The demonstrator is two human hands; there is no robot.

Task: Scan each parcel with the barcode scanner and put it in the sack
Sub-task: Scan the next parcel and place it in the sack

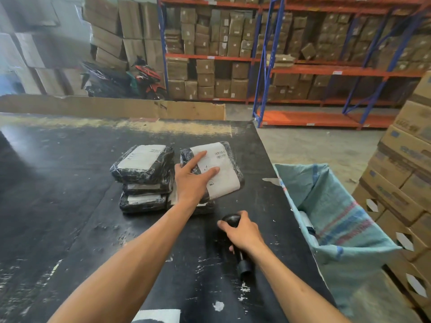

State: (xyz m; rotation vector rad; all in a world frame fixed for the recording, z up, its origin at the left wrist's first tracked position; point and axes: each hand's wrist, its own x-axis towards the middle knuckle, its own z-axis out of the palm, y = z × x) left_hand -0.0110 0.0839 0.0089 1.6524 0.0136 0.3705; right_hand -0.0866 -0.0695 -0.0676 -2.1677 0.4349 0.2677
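The left hand [193,180] lies flat, fingers spread, on the white label of the top parcel [215,170] of the right pile on the table [70,183]; it presses and does not grip. The right hand [242,231] is closed around the scanner [235,238], which is low over the table, just before the piles. A second pile [144,178] stands close on the left. The sack [338,220] hangs open at the right edge of the table, with something white already inside.

The barcode [220,155] is free, just beyond the fingers, but I think a small slide of the hand could cover it. The wrap looks glossy, so a parcel may slip or the pile may lean when the top one is lifted. A weak throw could hit the rim of the sack.
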